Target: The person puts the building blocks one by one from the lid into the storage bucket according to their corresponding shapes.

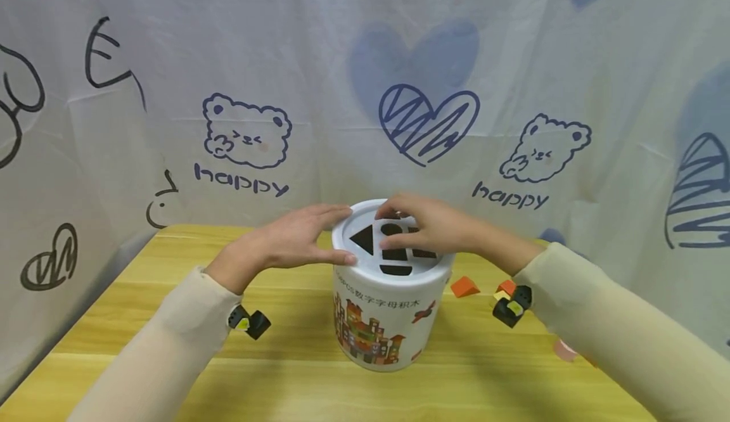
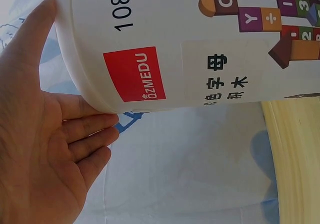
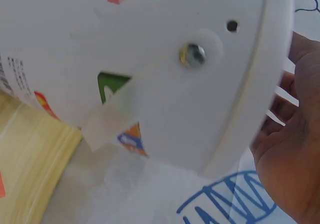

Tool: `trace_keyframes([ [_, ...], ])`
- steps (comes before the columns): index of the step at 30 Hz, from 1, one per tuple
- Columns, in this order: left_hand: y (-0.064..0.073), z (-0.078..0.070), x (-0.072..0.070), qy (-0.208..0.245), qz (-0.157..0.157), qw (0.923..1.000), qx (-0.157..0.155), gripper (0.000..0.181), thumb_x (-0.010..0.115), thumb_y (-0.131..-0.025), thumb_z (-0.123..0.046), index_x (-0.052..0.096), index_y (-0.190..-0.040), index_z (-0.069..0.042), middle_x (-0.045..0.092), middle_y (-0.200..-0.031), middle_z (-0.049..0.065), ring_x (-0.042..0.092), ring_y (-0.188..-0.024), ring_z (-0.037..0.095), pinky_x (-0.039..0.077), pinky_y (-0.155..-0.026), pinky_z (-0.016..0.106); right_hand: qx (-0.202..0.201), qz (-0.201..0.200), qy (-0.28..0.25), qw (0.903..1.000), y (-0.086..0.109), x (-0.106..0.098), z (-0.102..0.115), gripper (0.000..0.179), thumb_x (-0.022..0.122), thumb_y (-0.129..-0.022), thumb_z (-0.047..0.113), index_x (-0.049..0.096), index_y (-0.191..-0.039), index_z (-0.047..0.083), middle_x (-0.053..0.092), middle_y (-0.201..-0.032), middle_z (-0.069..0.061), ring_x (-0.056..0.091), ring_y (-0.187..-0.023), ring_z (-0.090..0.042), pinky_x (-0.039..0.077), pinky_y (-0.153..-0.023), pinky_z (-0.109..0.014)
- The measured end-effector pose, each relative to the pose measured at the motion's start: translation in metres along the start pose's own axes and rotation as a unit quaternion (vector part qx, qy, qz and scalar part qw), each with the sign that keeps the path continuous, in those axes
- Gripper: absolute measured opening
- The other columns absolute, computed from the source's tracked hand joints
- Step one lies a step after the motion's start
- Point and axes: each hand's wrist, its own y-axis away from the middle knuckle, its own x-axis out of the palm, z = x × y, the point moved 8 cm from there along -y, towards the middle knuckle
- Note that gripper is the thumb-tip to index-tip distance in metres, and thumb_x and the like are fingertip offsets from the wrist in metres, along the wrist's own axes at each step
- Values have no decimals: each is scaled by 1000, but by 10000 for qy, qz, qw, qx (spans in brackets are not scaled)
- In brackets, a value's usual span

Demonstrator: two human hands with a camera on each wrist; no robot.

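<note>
A white toy-block bucket (image 1: pixel 379 327) stands upright on the table, with printed building blocks and lettering on its side. Its white lid (image 1: pixel 356 216) has dark shape cutouts, including a triangle. My left hand (image 1: pixel 293 238) is at the lid's left rim, thumb and fingers spread along the edge. In the left wrist view, the left fingers (image 2: pixel 90 129) are nearly straight at the rim. Over the lid's right side reaches my right hand (image 1: pixel 436 225), thumb and forefinger apart above the cutouts, no block visible between them. The bucket partly hides the right fingertips in the right wrist view.
An orange block (image 1: pixel 464 286) lies right of the bucket on the wooden table (image 1: pixel 285 339). Further right, several small blocks show beside the right cuff, and a pink block (image 1: pixel 564 350) is partly covered by the sleeve. A patterned white curtain (image 1: pixel 336 124) hangs behind.
</note>
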Motion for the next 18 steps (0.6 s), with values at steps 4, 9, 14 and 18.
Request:
trace_keyframes([
  [4, 0, 0, -2, 0, -31, 10000, 4, 103, 54, -78, -80, 31, -154, -15, 30, -158, 8, 29, -142, 32, 25, -113, 58, 107, -217, -144, 9996, 11, -11, -6, 49, 73, -88, 40, 60, -127, 13, 61, -126, -3, 54, -119, -26, 44, -103, -48],
  [9, 0, -1, -2, -89, -28, 9999, 43, 103, 53, -78, -80, 31, -154, -15, 29, -158, 8, 27, -143, 31, 24, -114, 56, 352, -435, -221, 9982, 28, -21, -21, 50, 71, -89, 41, 60, -129, 14, 60, -128, -4, 55, -118, -28, 45, -100, -53],
  [14, 0, -1, -2, -126, -23, 9999, 46, 103, 53, -78, -81, 31, -154, -15, 27, -159, 6, 26, -144, 30, 23, -115, 56, 465, -618, -277, 9966, 44, -25, -38, 50, 70, -89, 43, 60, -128, 13, 60, -127, -4, 56, -116, -27, 46, -99, -54],
  [18, 0, -1, -2, -121, -30, 9999, 35, 103, 53, -78, -81, 31, -154, -15, 26, -159, 5, 26, -144, 29, 24, -115, 56, 520, -759, -260, 9954, 59, -26, -53, 48, 69, -91, 41, 60, -128, 12, 60, -127, -5, 55, -116, -26, 48, -98, -51],
])
